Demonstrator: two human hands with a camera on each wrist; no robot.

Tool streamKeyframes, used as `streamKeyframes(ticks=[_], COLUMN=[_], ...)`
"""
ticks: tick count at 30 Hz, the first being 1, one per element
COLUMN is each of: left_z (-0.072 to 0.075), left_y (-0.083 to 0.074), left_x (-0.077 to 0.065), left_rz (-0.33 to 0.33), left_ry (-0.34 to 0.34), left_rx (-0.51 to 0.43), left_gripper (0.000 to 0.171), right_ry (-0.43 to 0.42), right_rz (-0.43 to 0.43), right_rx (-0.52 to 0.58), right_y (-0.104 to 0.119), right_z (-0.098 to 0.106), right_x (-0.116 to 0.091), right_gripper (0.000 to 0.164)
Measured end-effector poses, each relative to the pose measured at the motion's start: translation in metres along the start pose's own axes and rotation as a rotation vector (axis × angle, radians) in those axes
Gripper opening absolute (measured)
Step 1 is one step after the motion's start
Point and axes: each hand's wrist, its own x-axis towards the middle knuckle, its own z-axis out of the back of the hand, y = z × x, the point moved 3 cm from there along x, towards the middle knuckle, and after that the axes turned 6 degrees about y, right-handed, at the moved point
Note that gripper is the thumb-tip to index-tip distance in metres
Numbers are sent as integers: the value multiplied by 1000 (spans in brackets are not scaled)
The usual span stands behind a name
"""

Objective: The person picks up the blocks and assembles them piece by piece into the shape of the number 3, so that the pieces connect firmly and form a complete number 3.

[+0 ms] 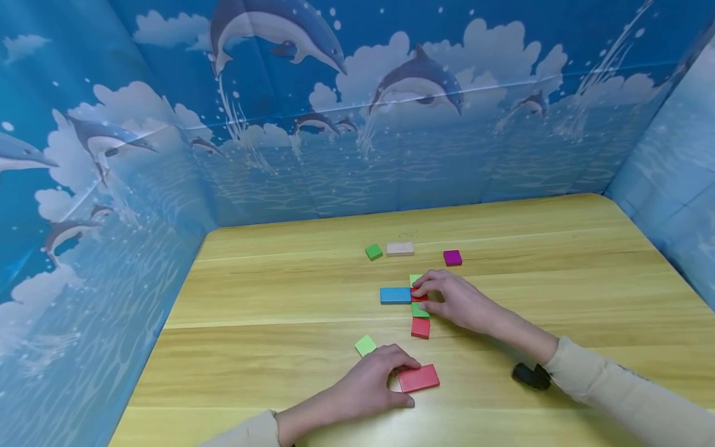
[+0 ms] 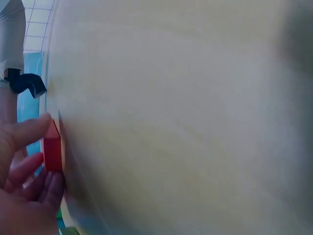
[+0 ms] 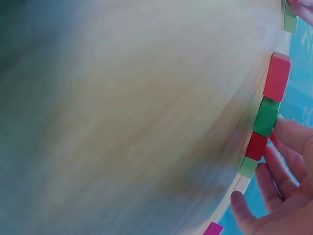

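Observation:
My left hand grips the left end of a red oblong block, fingertips at its far edge and thumb at its near side. In the left wrist view, the thumb and fingers span this red block's end. Farther off, my right hand pinches a small dark red block in a row, fingertips over it and thumb low beside the green block. A light green block tops that row, and a small red block stands at its near end. A blue oblong block meets the row from the left.
Beside the left hand lies a light green block. Toward the back are a green block, a pale oblong block and a purple block. A dolphin-print curtain encloses the wooden table.

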Motion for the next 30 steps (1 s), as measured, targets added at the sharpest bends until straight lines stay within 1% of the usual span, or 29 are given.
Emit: streamKeyframes(ticks=[3, 6, 10, 15, 18, 22, 30], left_z=[-2, -2, -2, -1, 4, 14, 31], left_y=[-1, -2, -2, -2, -2, -1, 12], left_x=[2, 3, 3, 1, 1, 2, 6], left_rz=[39, 63, 69, 74, 75, 84, 105], left_ry=[-14, -22, -22, -24, -40, -55, -74], left_rx=[12, 26, 19, -28, -62, -92, -123], left_gripper=[41, 34, 30, 30, 30, 30, 31], right_ry=[0, -3, -2, 6, 6, 5, -4], right_rz=[5, 8, 4, -1, 0, 4, 7], right_rx=[-2, -1, 3, 6, 4, -4, -13], right_y=[0, 0, 0, 1, 1, 2, 1], right_z=[0, 0, 0, 0, 1, 0, 0], right_x=[0, 1, 0, -2, -2, -2, -1], right_gripper=[24, 24, 23, 24, 24, 24, 22])
